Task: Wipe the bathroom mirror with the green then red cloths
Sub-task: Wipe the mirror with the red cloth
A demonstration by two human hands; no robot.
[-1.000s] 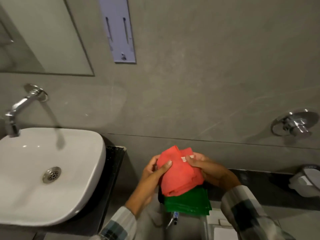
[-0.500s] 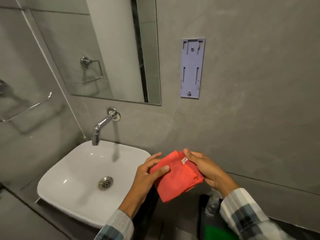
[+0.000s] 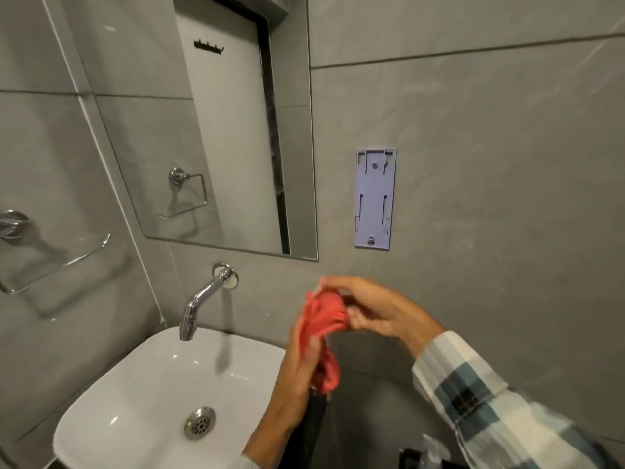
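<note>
- Bunched red cloth (image 3: pixel 324 319) at lower centre: right hand (image 3: pixel 375 308) grips its top, left hand (image 3: pixel 299 374) its hanging tail.
- Frameless rectangular wall mirror (image 3: pixel 216 137) lies up-left; left hand is nearer.

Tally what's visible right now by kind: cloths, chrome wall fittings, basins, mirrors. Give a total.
Cloths: 1, the red cloth, gripped by the left hand and right hand
Chrome wall fittings: 2, the tap and towel bar
Basins: 1, the white basin
Mirrors: 1, the mirror
Total: 5
</note>
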